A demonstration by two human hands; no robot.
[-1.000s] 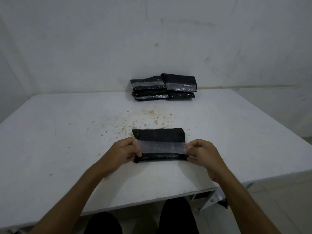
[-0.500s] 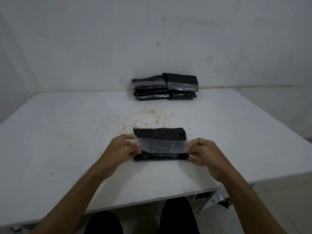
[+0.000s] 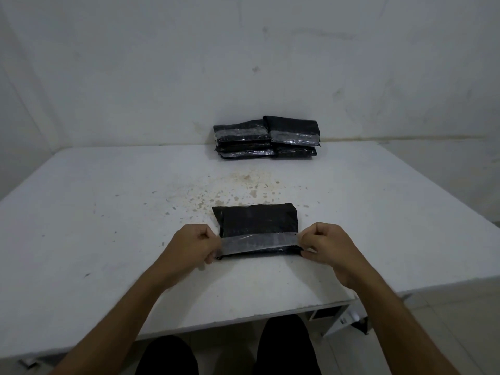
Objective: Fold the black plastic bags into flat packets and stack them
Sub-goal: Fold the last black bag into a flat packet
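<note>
1. A folded black plastic bag point(image 3: 255, 221) lies flat on the white bench point(image 3: 94, 212), near the front edge and about midway between left and right.
2. A strip of clear tape point(image 3: 259, 243) stretches across the near part of the bag, from hand to hand.
3. The left hand point(image 3: 189, 246) has its grip closed on the left end of the tape, thumb and fingers pinching it at the bag's left edge.
4. The right hand point(image 3: 324, 246) pinches the right end of the tape in the same way, at the bag's right edge.
5. At the far edge of the bench, against the wall point(image 3: 162, 77), sit two stacks of taped black packets point(image 3: 266, 140), side by side and touching.
6. Brownish stains point(image 3: 243, 188) speckle the bench between the bag and the stacks.
</note>
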